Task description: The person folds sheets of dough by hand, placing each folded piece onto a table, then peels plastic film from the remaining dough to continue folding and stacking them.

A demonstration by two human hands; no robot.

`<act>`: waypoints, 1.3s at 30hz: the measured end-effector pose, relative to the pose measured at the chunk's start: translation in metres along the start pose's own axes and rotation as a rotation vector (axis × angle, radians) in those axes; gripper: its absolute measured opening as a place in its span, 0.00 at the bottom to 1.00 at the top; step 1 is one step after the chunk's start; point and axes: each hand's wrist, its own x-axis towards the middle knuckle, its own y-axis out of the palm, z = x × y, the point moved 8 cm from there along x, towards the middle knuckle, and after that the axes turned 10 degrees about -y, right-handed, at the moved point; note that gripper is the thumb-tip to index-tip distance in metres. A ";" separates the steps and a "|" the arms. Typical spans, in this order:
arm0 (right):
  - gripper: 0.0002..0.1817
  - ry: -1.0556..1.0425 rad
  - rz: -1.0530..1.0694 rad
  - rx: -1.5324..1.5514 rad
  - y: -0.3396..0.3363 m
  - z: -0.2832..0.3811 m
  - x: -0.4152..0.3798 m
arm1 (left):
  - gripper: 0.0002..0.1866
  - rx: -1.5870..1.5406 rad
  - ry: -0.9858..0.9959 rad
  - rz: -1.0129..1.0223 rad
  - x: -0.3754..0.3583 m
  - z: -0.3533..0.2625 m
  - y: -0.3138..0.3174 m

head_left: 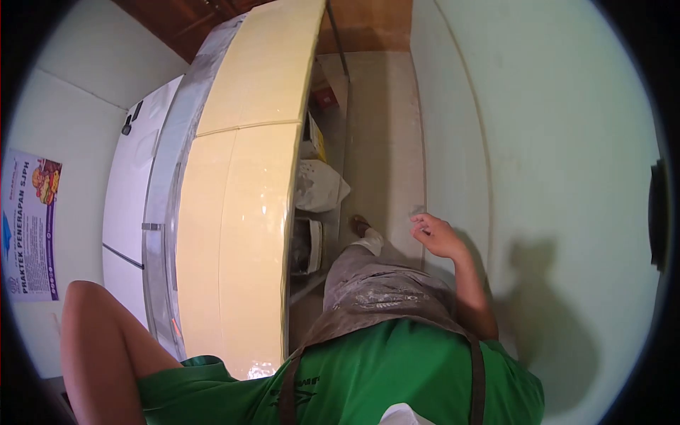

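The right hand (433, 234) hangs loose and holds nothing, fingers lightly curled, just beside the pale wall (552, 177).

Its forearm runs back to a green shirt (397, 368) crossed by dark apron straps, and below the hand a grey, dust-streaked apron front (382, 290) covers the legs, ending at one foot (363, 227) on the tiled floor (386, 142). The left arm (99, 340) is raised at the picture's lower left, bare to the elbow (its hand lies out of view, so whether it grips anything cannot be told). Between the arms stands a long cream-topped counter (241, 212) with a metal edge; under it sit a white sack (319, 185) and a bucket-like container (306, 244). Beyond the counter are a white refrigerator (131, 184) and, on the far wall, a printed poster (30, 227).
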 end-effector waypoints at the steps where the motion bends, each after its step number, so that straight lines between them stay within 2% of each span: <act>1: 0.23 0.016 0.043 -0.026 0.000 0.000 0.022 | 0.20 0.032 -0.003 -0.012 -0.010 0.006 -0.008; 4: 0.21 0.001 0.205 -0.080 -0.008 0.016 0.091 | 0.19 0.121 0.002 -0.076 -0.038 0.043 -0.031; 7: 0.21 0.030 0.278 -0.189 -0.024 0.053 0.154 | 0.19 0.211 -0.004 -0.133 -0.059 0.076 -0.056; 10: 0.22 0.010 0.252 -0.128 -0.034 0.051 0.216 | 0.19 0.295 -0.023 -0.155 -0.071 0.108 -0.073; 14: 0.22 -0.036 0.412 -0.242 -0.031 0.051 0.289 | 0.19 0.417 -0.089 -0.156 -0.078 0.152 -0.084; 16: 0.27 -0.048 0.517 -0.195 -0.025 0.052 0.328 | 0.19 0.506 -0.107 -0.140 -0.079 0.166 -0.083; 20: 0.27 -0.171 0.707 -0.283 -0.014 0.038 0.431 | 0.19 0.750 -0.213 -0.149 -0.077 0.208 -0.074; 22: 0.24 -0.207 0.675 -0.282 -0.021 0.051 0.483 | 0.18 0.912 -0.334 -0.206 -0.089 0.236 -0.069; 23: 0.24 -0.255 0.738 -0.303 -0.021 0.063 0.510 | 0.18 0.989 -0.565 -0.253 -0.119 0.259 -0.074; 24: 0.22 -0.254 0.686 -0.259 -0.027 0.075 0.538 | 0.18 1.061 -0.964 -0.362 -0.176 0.286 -0.082; 25: 0.20 -0.240 0.629 -0.208 -0.032 0.081 0.564 | 0.18 1.090 -1.481 -0.496 -0.259 0.311 -0.083; 26: 0.20 -0.271 0.671 -0.213 -0.032 0.090 0.587 | 0.18 1.029 -1.883 -0.582 -0.336 0.326 -0.066; 27: 0.16 -0.286 0.664 -0.194 -0.035 0.101 0.615 | 0.21 0.960 -2.148 -0.625 -0.407 0.328 -0.035; 28: 0.14 -0.299 0.651 -0.174 -0.035 0.111 0.642 | 0.27 0.952 -2.234 -0.576 -0.482 0.309 0.014; 29: 0.14 -0.325 0.671 -0.178 -0.031 0.123 0.666 | 0.33 1.048 -2.386 -0.248 -0.507 0.309 0.050; 30: 0.13 -0.363 0.632 -0.228 -0.029 0.135 0.688 | 0.38 0.969 -2.622 -0.090 -0.516 0.307 0.079; 31: 0.12 -0.398 0.596 -0.287 -0.026 0.148 0.706 | 0.38 0.895 -2.726 -0.214 -0.522 0.304 0.100; 32: 0.12 -0.414 0.623 -0.313 -0.019 0.167 0.717 | 0.38 0.890 -2.747 -0.264 -0.518 0.310 0.106; 34: 0.12 -0.555 0.385 -0.441 -0.007 0.203 0.742 | 0.38 1.035 -2.813 -0.385 -0.515 0.310 0.125; 36: 0.20 -0.949 0.310 -0.508 0.023 0.219 0.753 | 0.37 1.057 -2.808 -0.417 -0.531 0.313 0.143; 38: 0.32 -0.952 0.327 -0.623 0.053 0.210 0.755 | 0.35 1.113 -2.902 -0.543 -0.548 0.306 0.156; 39: 0.35 -0.933 0.370 -0.689 0.067 0.197 0.755 | 0.35 1.050 -2.883 -0.523 -0.556 0.312 0.165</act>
